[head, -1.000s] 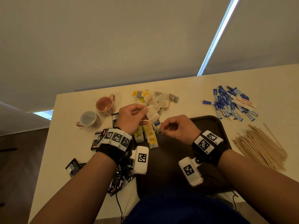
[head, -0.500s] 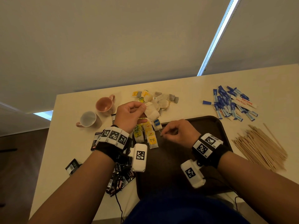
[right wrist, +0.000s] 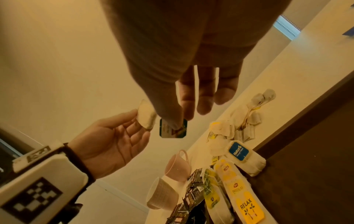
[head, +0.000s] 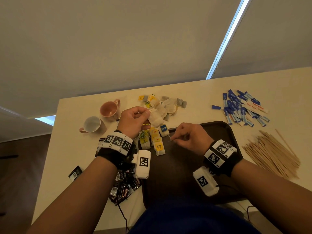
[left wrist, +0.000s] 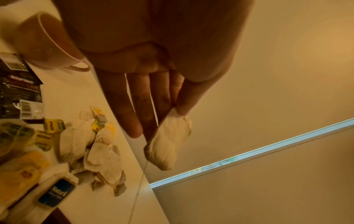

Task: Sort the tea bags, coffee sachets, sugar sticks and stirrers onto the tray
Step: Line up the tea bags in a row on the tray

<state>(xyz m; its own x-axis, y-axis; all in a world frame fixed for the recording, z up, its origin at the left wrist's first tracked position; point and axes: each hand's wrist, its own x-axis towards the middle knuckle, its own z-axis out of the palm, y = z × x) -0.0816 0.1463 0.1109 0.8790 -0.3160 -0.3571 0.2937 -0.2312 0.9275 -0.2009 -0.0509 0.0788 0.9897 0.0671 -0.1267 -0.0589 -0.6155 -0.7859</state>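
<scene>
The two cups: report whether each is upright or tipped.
Both tipped: the pink cup and white cup lie on their sides, mouths showing, on the table.

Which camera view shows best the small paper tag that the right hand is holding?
The right wrist view: the dark tag faces the camera, pinched by the right hand. The head view hides it behind that hand. The left wrist view does not show it.

Right hand (right wrist: 172,121) thumb hides the tag's (right wrist: 173,131) print.
</scene>
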